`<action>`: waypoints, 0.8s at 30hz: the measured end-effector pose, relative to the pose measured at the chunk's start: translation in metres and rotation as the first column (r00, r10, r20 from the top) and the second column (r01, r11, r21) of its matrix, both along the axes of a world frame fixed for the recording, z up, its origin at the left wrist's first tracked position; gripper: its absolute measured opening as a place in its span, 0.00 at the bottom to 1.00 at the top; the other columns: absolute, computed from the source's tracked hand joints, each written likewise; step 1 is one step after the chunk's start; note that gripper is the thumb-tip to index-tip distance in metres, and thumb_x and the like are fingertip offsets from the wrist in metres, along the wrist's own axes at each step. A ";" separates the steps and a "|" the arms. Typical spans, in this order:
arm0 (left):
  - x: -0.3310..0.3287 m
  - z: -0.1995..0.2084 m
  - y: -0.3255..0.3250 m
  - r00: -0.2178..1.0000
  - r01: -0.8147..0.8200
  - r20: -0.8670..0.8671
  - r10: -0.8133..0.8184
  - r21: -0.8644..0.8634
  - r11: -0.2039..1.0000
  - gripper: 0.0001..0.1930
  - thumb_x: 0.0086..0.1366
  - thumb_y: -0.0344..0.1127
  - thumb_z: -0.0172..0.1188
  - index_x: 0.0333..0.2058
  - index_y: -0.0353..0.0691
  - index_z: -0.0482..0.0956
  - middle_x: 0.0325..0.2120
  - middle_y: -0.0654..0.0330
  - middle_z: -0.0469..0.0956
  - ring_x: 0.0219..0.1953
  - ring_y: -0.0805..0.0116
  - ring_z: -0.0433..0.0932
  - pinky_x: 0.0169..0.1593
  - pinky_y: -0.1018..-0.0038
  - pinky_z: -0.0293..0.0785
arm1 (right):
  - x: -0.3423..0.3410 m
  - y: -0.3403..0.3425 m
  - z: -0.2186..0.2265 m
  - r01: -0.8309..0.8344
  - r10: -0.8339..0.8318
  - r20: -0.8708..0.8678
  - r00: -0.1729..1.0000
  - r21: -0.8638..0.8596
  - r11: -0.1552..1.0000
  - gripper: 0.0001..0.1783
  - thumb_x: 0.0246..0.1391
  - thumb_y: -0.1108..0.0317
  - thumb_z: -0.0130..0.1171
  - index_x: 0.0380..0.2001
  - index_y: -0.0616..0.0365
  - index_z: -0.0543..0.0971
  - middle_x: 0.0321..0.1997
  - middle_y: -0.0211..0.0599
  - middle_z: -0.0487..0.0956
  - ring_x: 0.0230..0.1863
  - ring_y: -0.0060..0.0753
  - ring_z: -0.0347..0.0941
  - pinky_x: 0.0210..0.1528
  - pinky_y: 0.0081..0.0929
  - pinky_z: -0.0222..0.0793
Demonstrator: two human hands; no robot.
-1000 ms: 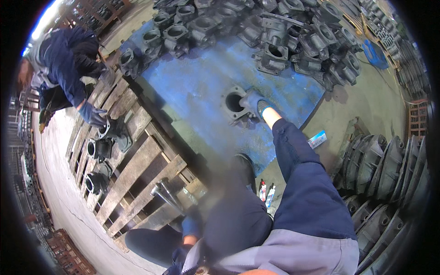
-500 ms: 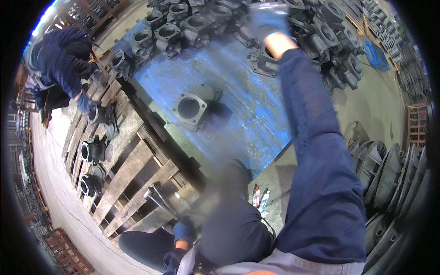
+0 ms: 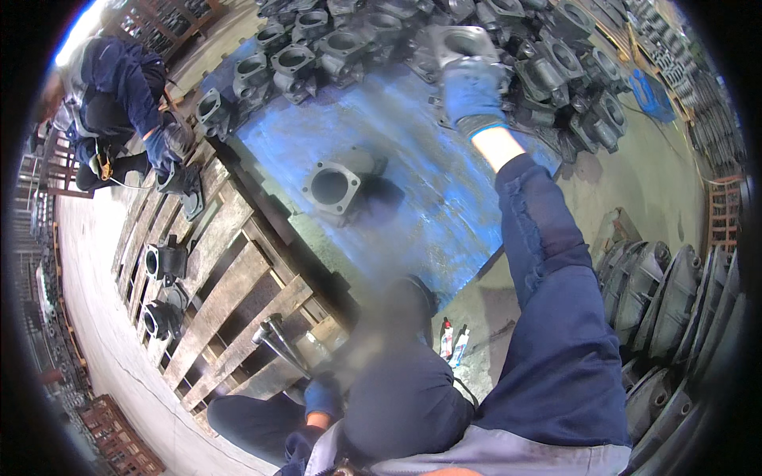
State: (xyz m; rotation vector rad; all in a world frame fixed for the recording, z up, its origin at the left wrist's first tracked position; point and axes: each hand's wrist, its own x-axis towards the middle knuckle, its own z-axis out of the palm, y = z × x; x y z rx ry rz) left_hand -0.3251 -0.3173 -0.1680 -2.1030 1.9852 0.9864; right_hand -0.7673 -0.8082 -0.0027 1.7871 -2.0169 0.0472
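My right hand (image 3: pixel 474 97), in a blue glove, reaches to the far pile and is closed on a dark metal housing (image 3: pixel 471 40) with a square flange facing up. A similar housing (image 3: pixel 354 184) rests by itself on the blue sheet (image 3: pixel 444 230), its round bore and bolt holes showing. My left hand (image 3: pixel 322 397), also gloved, stays low beside my bent knee, close to the handles of metal hand tools (image 3: pixel 278 345) on the wooden pallet. Its fingers are too dim and partly hidden to make out.
Many housings (image 3: pixel 341 46) crowd the sheet's far end. The slatted pallet (image 3: pixel 230 289) at left carries several housings (image 3: pixel 164 260). A co-worker (image 3: pixel 119 87) handles one there. Two small tubes (image 3: pixel 452 345) stand near my foot. Large grey castings (image 3: pixel 667 293) are stacked at right.
My right hand has come slightly back toward me with the flanged housing. My left hand has barely moved. The co-worker's posture has shifted a little.
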 end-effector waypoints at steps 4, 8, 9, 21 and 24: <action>-0.002 -0.006 0.001 0.990 -0.142 0.013 0.141 0.047 0.989 0.12 0.60 0.39 0.53 0.39 0.43 0.81 0.39 0.49 0.80 0.40 0.47 0.79 0.43 0.57 0.75 | 0.041 0.014 0.004 -0.135 0.132 0.050 0.990 0.064 0.989 0.09 0.43 0.65 0.60 0.29 0.50 0.84 0.35 0.40 0.82 0.40 0.42 0.79 0.32 0.43 0.71; 0.005 -0.016 0.003 0.972 0.175 0.145 -0.183 0.067 0.982 0.10 0.59 0.38 0.54 0.37 0.44 0.81 0.37 0.50 0.80 0.39 0.48 0.80 0.41 0.58 0.76 | 0.064 0.013 -0.004 -0.484 0.488 0.005 0.873 0.146 0.863 0.09 0.44 0.64 0.59 0.30 0.50 0.83 0.36 0.39 0.82 0.41 0.41 0.78 0.35 0.42 0.71; 0.007 -0.016 0.003 0.917 0.331 0.207 -0.341 0.079 0.940 0.09 0.59 0.37 0.54 0.36 0.44 0.81 0.36 0.50 0.80 0.39 0.48 0.79 0.41 0.57 0.76 | 0.070 0.011 -0.009 -0.574 0.589 -0.049 0.807 0.176 0.800 0.09 0.44 0.64 0.59 0.31 0.50 0.83 0.36 0.39 0.82 0.42 0.41 0.78 0.35 0.41 0.71; -0.001 0.006 0.001 0.993 -0.113 0.053 0.108 0.101 0.988 0.10 0.59 0.38 0.55 0.38 0.45 0.81 0.34 0.50 0.81 0.39 0.46 0.79 0.42 0.57 0.75 | 0.008 -0.045 -0.084 0.131 -0.185 0.350 0.918 0.173 0.976 0.18 0.53 0.59 0.53 0.43 0.56 0.82 0.45 0.47 0.81 0.48 0.48 0.77 0.49 0.42 0.71; 0.011 -0.012 0.011 0.998 -0.059 0.009 0.058 0.064 0.996 0.12 0.60 0.38 0.55 0.40 0.45 0.81 0.36 0.50 0.81 0.40 0.47 0.79 0.43 0.59 0.75 | -0.055 -0.044 -0.110 0.077 -0.233 0.458 0.858 0.334 0.939 0.22 0.54 0.55 0.53 0.45 0.57 0.82 0.50 0.52 0.79 0.51 0.51 0.77 0.54 0.41 0.72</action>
